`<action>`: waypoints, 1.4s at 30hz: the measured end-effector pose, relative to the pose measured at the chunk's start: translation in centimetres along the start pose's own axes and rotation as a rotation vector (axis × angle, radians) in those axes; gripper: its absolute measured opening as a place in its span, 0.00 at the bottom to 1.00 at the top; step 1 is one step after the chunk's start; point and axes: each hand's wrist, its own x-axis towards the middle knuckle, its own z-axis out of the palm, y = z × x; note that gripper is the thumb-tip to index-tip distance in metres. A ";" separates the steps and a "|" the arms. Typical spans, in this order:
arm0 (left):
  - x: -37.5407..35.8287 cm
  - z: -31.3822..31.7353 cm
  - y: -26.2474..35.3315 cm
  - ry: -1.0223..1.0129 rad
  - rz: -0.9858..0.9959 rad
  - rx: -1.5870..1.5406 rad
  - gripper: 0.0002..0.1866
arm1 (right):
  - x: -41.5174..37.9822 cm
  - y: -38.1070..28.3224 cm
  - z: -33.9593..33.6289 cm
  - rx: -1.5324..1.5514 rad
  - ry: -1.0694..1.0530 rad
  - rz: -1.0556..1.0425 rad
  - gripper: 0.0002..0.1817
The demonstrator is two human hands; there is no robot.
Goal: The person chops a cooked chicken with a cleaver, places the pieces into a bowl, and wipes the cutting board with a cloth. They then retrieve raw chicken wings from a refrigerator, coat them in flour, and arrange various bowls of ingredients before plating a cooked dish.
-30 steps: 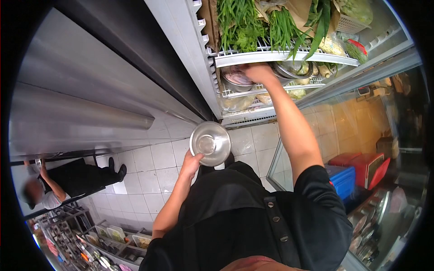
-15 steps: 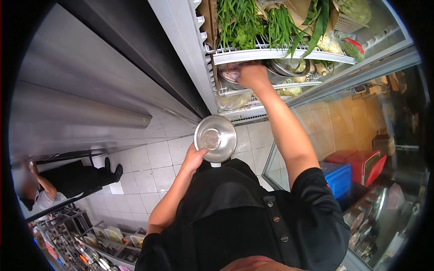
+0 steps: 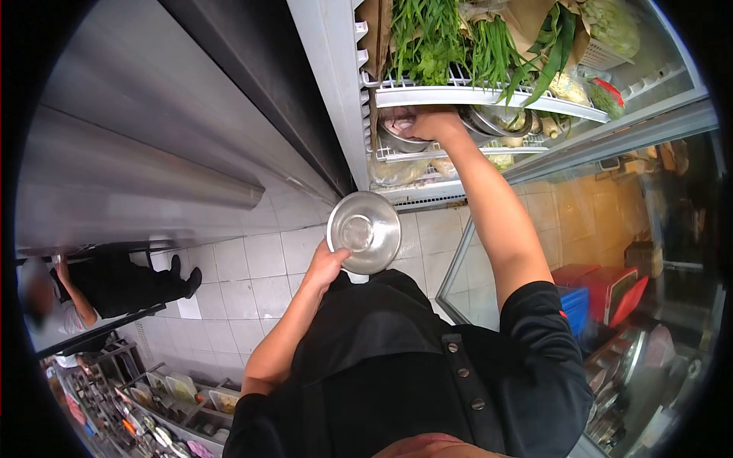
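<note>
My left hand (image 3: 327,264) is closed on the rim of a shiny metal bowl (image 3: 384,229), thumb over the inside edge. Nothing shows in the bowl, which tilts toward me at waist height. Inside the open glass-door fridge, my right hand (image 3: 435,126) reaches under the upper rack into another metal bowl (image 3: 403,144). Pale pink raw meat (image 3: 397,120) lies there, against my fingers. The fingertips are too hidden to show whether they grip any of it. Right beside my wrist stands a metal pot (image 3: 489,122) with something greenish in it.
Green leafy vegetables (image 3: 427,38) hang over the white upper shelf edge (image 3: 458,97). The glass door (image 3: 504,252) stands open on the right. A steel cabinet (image 3: 137,153) borders the left. Another person in dark trousers (image 3: 114,282) is at the far left. Red boxes (image 3: 603,294) show through the glass.
The view has shifted slightly, so the fridge sits a little further right. My right hand has drawn slightly back in the meat bowl, showing more meat. My left hand keeps its hold.
</note>
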 end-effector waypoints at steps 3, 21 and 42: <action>0.0 -0.2 -0.2 0.003 0.014 0.015 0.30 | 1.5 -0.1 -1.5 0.046 -0.277 0.032 0.44; 0.9 1.4 1.2 -0.064 -0.074 -0.070 0.29 | -1.8 1.3 0.1 0.592 0.571 0.048 0.12; 2.3 3.4 3.5 -0.092 -0.074 -0.282 0.26 | 0.6 -0.9 -2.0 0.184 -0.162 0.106 0.28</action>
